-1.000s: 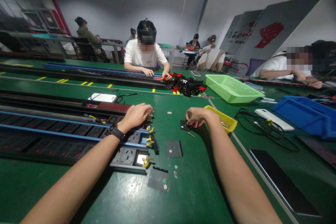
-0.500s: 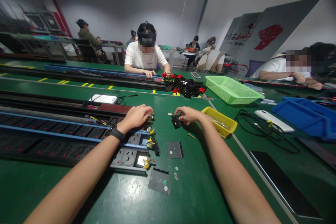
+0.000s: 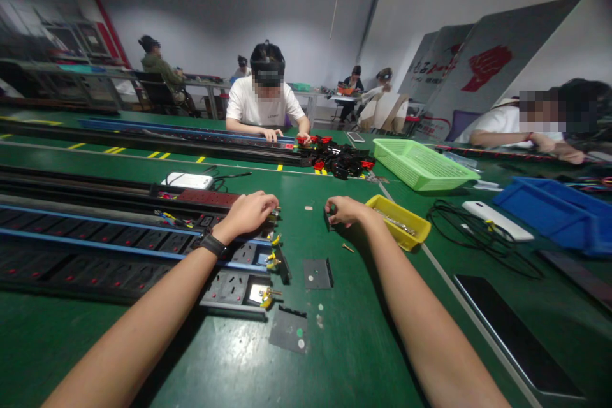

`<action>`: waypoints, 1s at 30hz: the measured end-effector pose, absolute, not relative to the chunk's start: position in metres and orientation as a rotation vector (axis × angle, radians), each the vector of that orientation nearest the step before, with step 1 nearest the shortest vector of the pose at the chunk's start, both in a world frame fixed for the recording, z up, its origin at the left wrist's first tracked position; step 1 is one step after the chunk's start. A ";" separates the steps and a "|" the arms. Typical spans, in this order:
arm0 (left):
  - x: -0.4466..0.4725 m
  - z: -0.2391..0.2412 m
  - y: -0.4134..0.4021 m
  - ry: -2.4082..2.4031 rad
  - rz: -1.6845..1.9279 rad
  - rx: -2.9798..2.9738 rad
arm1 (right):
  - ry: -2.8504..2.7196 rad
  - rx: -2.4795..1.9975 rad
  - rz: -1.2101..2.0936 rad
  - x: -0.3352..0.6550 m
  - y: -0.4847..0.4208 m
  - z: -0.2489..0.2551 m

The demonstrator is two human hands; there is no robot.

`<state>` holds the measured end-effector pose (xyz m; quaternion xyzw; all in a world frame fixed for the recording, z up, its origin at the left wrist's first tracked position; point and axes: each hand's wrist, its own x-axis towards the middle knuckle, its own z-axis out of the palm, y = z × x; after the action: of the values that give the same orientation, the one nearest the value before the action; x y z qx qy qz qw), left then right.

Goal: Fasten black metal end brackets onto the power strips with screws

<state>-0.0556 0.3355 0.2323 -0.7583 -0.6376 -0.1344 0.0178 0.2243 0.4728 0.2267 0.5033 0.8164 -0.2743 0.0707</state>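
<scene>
Nearest us, a flat dark plate (image 3: 318, 273) lies on the green worktop (image 3: 354, 344), toward its near edge. Further in, our left hand (image 3: 248, 210) is curled shut over the end of the power strip (image 3: 143, 236). Our right hand (image 3: 345, 210) pinches a small black end plate (image 3: 329, 222) between thumb and fingertips, low over the worktop, with a loose screw (image 3: 348, 247) just beside it. We judge that pinning the strip firmly and holding the plate square matter most. Beyond sits a yellow tray (image 3: 400, 222).
</scene>
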 end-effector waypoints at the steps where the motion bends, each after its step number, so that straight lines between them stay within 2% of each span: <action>1: -0.055 0.233 0.335 -1.980 -0.416 -2.356 | 2.459 1.512 -0.781 0.225 0.473 0.227; 14: -0.056 0.230 0.337 -1.965 -0.419 -2.357 | 2.506 1.357 -0.716 0.212 0.465 0.223; 30: -0.054 0.230 0.336 -1.962 -0.413 -2.333 | 2.785 1.254 -0.241 0.173 0.439 0.211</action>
<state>-0.0538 0.3356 0.2302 -0.7580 -0.6374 -0.1342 0.0329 0.1729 0.4386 0.2108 0.4090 0.9083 -0.0785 0.0389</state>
